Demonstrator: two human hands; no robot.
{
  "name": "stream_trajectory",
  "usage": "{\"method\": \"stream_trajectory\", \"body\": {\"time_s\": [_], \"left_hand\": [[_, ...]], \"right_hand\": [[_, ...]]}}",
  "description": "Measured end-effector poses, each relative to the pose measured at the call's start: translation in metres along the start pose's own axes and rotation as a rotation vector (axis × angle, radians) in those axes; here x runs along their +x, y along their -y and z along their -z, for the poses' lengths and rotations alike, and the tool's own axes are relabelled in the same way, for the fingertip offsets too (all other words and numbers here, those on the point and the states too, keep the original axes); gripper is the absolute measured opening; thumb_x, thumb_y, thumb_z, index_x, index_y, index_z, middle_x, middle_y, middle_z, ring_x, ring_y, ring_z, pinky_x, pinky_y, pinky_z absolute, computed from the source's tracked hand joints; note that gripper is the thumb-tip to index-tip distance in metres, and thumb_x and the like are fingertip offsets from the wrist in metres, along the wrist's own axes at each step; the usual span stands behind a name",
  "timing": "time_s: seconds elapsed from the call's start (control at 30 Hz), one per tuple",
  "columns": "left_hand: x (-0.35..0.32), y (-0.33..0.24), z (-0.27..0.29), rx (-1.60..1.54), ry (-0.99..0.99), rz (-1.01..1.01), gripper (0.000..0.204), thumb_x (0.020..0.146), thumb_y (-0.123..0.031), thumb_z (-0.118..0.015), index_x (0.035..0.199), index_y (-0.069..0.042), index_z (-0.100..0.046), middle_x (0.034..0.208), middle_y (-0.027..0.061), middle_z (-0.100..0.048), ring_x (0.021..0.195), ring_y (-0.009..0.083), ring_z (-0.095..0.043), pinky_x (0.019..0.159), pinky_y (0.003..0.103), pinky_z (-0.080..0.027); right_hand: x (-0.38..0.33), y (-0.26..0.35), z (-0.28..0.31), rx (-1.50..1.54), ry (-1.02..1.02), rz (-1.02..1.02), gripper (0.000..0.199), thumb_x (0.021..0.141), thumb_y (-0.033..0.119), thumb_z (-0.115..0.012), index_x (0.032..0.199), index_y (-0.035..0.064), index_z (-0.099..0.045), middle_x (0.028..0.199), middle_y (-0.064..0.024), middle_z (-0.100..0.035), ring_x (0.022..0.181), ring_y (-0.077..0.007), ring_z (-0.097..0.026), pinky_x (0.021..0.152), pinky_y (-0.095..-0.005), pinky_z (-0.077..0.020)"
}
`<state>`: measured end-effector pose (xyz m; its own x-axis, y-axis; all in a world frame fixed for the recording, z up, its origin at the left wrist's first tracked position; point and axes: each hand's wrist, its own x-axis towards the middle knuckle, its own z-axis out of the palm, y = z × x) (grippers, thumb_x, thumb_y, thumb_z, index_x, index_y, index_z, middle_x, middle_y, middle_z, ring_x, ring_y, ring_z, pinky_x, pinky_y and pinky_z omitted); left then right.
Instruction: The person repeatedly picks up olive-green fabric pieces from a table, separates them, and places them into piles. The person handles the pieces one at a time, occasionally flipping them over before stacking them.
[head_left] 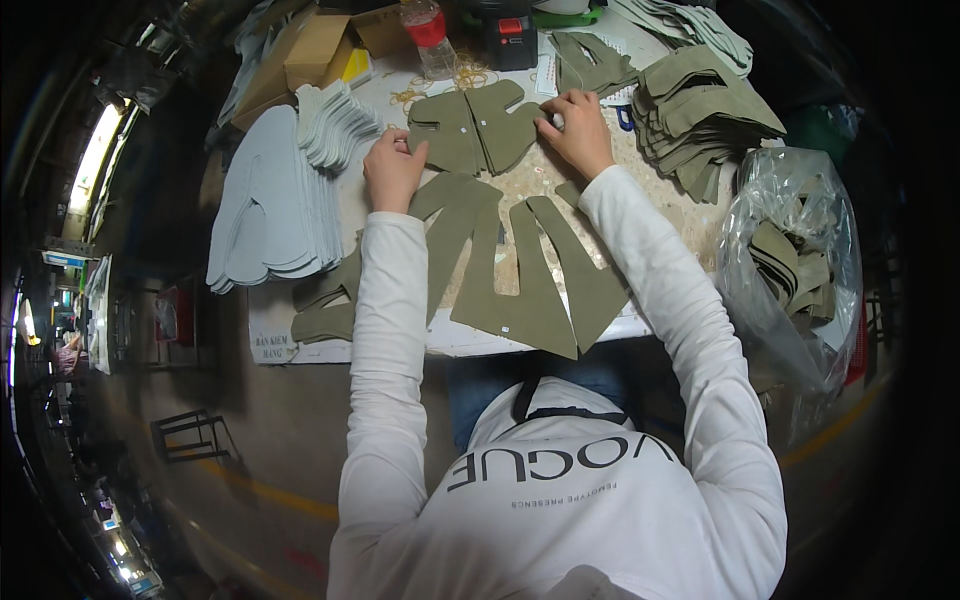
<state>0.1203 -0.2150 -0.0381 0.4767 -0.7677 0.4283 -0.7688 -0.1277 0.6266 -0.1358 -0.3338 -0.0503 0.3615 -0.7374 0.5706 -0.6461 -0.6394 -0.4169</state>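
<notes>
Two olive-green cut pieces, a left piece (445,135) and a right piece (505,125), lie side by side on the table with a narrow slit between them. Small white stickers dot both. My left hand (393,172) is closed at the left piece's outer edge, fingers curled and thumb on the rim. At the right piece's outer edge, my right hand (580,132) is curled, with a small whitish thing (557,122) showing at its fingers. What that is, I cannot make out. Nearer me, more olive cut pieces (540,285) with long prongs spread toward the table's front edge.
Pale grey-blue pieces (265,215) are stacked at left, with olive stacks (700,110) at right. A clear plastic bag (845,240) of olive pieces hangs by the right edge. Behind are a cardboard box (318,50), a bottle (428,40), rubber bands (470,72) and a black-and-red box (511,42).
</notes>
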Motion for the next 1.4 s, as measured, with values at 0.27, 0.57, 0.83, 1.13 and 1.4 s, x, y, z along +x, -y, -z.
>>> {"method": "stream_trajectory", "body": {"time_s": [0.27, 0.57, 0.83, 1.13, 1.4], "left_hand": [[0.01, -0.008, -0.014, -0.592, 0.062, 0.312, 0.026, 0.087, -0.023, -0.069, 0.097, 0.001, -0.064, 0.081, 0.0086, -0.071, 0.078, 0.0191, -0.069, 0.069, 0.036, -0.051], [-0.03, -0.049, 0.131, -0.85, 0.054, 0.24, 0.024, 0.096, -0.019, -0.062, 0.113, -0.003, -0.058, 0.105, 0.0065, -0.066, 0.095, 0.0137, -0.065, 0.083, 0.029, -0.052], [-0.167, -0.058, 0.209, -0.843, -0.198, 0.322, 0.024, 0.1, -0.016, -0.053, 0.115, 0.001, -0.059, 0.114, 0.0086, -0.063, 0.103, 0.0136, -0.059, 0.091, 0.027, -0.044], [-0.222, -0.047, 0.213, -0.805, -0.363, 0.483, 0.022, 0.101, -0.017, -0.052, 0.112, 0.001, -0.057, 0.106, 0.008, -0.064, 0.096, 0.0128, -0.06, 0.086, 0.027, -0.046], [-0.217, -0.039, 0.205, -0.828, -0.338, 0.468, 0.017, 0.101, -0.013, -0.052, 0.111, 0.0, -0.057, 0.105, 0.0077, -0.064, 0.094, 0.011, -0.06, 0.082, 0.026, -0.046]], "right_hand": [[-0.004, 0.021, -0.006, 0.373, 0.078, -0.08, 0.069, 0.078, 0.015, -0.074, 0.141, 0.0188, -0.046, 0.08, -0.0137, -0.064, 0.078, -0.0328, -0.061, 0.078, -0.0424, -0.0499], [0.001, 0.031, 0.1, 1.039, 0.012, -0.063, 0.025, 0.097, 0.01, -0.056, 0.118, 0.0051, -0.069, 0.101, -0.0007, -0.066, 0.087, -0.0049, -0.061, 0.075, -0.0155, -0.0481], [-0.076, 0.093, 0.138, 1.275, 0.497, -0.288, 0.03, 0.094, 0.008, -0.059, 0.123, 0.0001, -0.064, 0.119, -0.0065, -0.065, 0.102, -0.0108, -0.061, 0.093, -0.0241, -0.0455], [-0.157, 0.103, 0.121, 0.957, 0.543, -0.437, 0.037, 0.086, -0.002, -0.064, 0.123, 0.0024, -0.064, 0.109, -0.0053, -0.06, 0.085, -0.0066, -0.059, 0.076, -0.02, -0.0493], [-0.18, 0.089, 0.124, 0.94, 0.569, -0.374, 0.04, 0.086, -0.006, -0.061, 0.126, 0.0023, -0.063, 0.111, -0.0046, -0.057, 0.077, -0.0054, -0.056, 0.07, -0.0186, -0.0468]]}}
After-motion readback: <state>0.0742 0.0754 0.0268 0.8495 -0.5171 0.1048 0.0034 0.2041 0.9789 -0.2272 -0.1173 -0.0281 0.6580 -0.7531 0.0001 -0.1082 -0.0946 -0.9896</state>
